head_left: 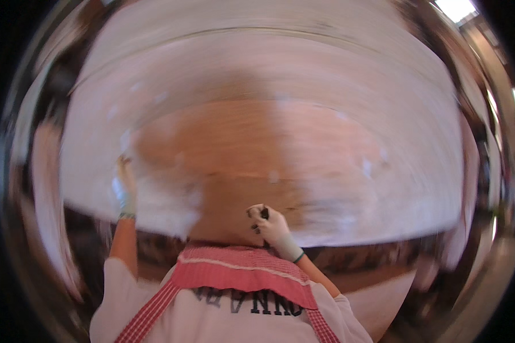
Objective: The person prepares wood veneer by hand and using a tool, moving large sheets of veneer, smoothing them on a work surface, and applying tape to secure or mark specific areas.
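Motion blur covers most of the picture. A broad pale surface [383, 200], perhaps fabric, spreads in front of me, with an orange-brown middle [212, 137]. My left hand [126, 186], in a pale glove with a green cuff edge, reaches over its left part; its fingers are too smeared to read. Close to my body, at the near edge, my right hand [274, 227] wears a white glove with a green cuff edge. Its fingers are curled closed around a small dark object [264, 214], whose kind I cannot make out.
A thin line [257, 30] curves across the far part of the surface. Pinkish-white blurred material [48, 194] hangs at the far left. Dark clutter [355, 254] lies below the near edge. Bright lights [456, 10] show at the upper right.
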Tool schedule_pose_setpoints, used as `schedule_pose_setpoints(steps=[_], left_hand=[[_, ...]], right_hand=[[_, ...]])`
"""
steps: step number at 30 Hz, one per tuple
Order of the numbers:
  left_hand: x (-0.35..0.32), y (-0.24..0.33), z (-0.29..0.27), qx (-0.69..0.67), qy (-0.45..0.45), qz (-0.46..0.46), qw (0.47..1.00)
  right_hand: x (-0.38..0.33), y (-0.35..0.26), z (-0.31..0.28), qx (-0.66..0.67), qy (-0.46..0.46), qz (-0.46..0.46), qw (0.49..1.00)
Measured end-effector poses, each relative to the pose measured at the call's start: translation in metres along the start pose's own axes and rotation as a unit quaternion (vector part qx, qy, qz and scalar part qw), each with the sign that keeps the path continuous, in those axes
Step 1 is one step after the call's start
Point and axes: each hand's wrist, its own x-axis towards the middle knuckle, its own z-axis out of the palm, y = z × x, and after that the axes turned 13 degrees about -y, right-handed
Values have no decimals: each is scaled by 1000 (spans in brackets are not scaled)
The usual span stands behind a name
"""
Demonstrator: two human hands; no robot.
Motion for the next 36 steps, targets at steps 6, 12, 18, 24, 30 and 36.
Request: schedule_pose_setpoints(steps=[6,12,18,24,30,36], left_hand=[[-204,-13,29,-18,-77,-103,992],[-327,-13,50,-118,-207,33,971],[-386,-145,-82,-60,-124,-125,983],[-472,-273,-230,-48,103,-275,955],[-531,-356,-262,-119,202,-362,902],[-481,-390,-270,-189,143,-314,919]], right_hand=[[-4,15,27,-178,-57,38,982],[-17,23,72,-284,-63,57,955],[36,53,282,-366,-185,20,912],[43,82,508,-316,-369,-7,874],[63,78,631,-254,-423,11,870],[119,78,708,-316,-400,-37,859]])
